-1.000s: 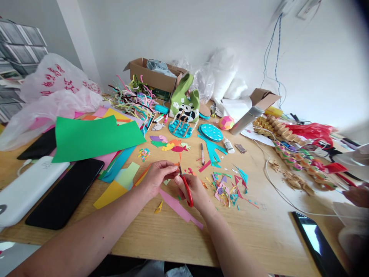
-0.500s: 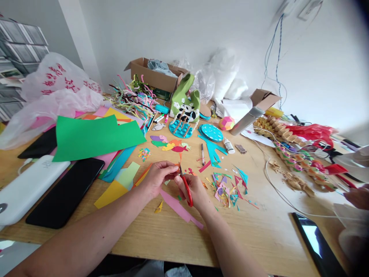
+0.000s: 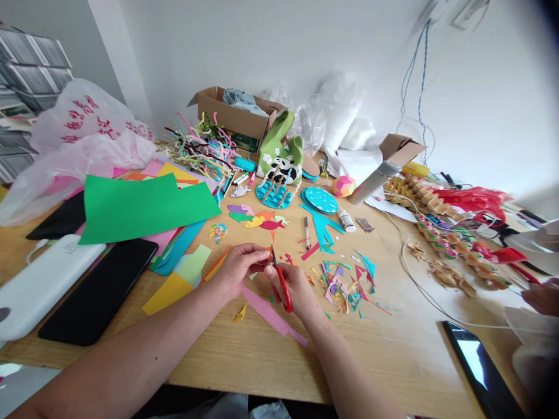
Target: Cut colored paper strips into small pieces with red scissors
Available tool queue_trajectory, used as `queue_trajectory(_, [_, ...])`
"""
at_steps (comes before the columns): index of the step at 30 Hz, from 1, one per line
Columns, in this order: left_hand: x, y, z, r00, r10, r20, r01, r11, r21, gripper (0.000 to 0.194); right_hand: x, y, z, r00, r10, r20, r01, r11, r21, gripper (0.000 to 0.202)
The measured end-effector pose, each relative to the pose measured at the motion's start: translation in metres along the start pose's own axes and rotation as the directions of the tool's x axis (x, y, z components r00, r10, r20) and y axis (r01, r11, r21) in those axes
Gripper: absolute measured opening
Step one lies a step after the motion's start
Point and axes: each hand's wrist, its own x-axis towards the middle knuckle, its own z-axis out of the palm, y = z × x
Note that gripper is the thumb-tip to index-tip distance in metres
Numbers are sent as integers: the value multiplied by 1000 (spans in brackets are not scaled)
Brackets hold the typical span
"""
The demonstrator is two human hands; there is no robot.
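Note:
My right hand (image 3: pixel 292 286) is closed round the red-handled scissors (image 3: pixel 286 289), whose blades point up and away from me. Pinched in my left hand (image 3: pixel 245 265) is a small piece of orange paper (image 3: pixel 273 237), mostly hidden by the fingers; a thin strip of it shows beyond the blades. Just past the hands lie several coloured paper fish (image 3: pixel 257 218). A pink paper strip (image 3: pixel 271 314) rests under my wrists, with a yellow scrap (image 3: pixel 240 313) beside it. Paper offcuts (image 3: pixel 347 285) are heaped right of my right hand.
Green paper (image 3: pixel 144 209) covers a stack of coloured sheets on the left, near a white power bank (image 3: pixel 48 285) and a black phone (image 3: pixel 98 291). Behind stand a green panda bag (image 3: pixel 279 148) and a cardboard box (image 3: pixel 236 116). Another person's hand (image 3: pixel 541 297) is at the right edge.

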Motion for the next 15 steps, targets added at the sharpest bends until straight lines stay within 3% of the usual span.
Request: queue_trajectory(15, [-1,1,1,1000,1,10,-1,1000,17,11,-1,2,0,1000,-11,3,11,1000,0,54])
